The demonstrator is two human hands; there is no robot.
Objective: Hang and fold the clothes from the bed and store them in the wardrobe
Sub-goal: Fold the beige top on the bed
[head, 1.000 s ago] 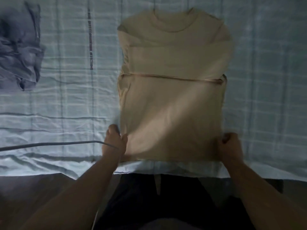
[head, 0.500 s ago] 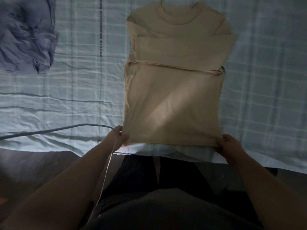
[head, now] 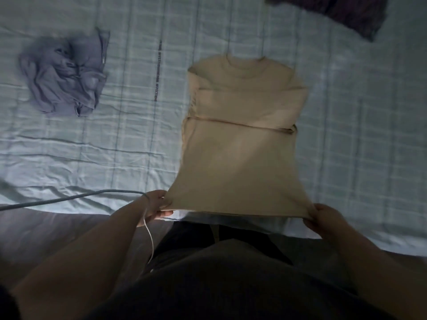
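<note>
Lifting shirt (head: 240,158) hem, flat on bed (head: 115,146) a second ago: left hand (head: 154,205) and right hand (head: 323,218) each hold a corner in tight grip; upward fold likely starting.

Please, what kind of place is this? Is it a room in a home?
Probably a bedroom. A pale checked bed fills the view. The left hand and right hand hold a beige shirt over it, and a crumpled purple garment lies on it.

Nothing legible for us here.
We make out one dark printed line (head: 157,72) on the bed sheet (head: 129,135), upper centre-left, too blurred to read.
</note>
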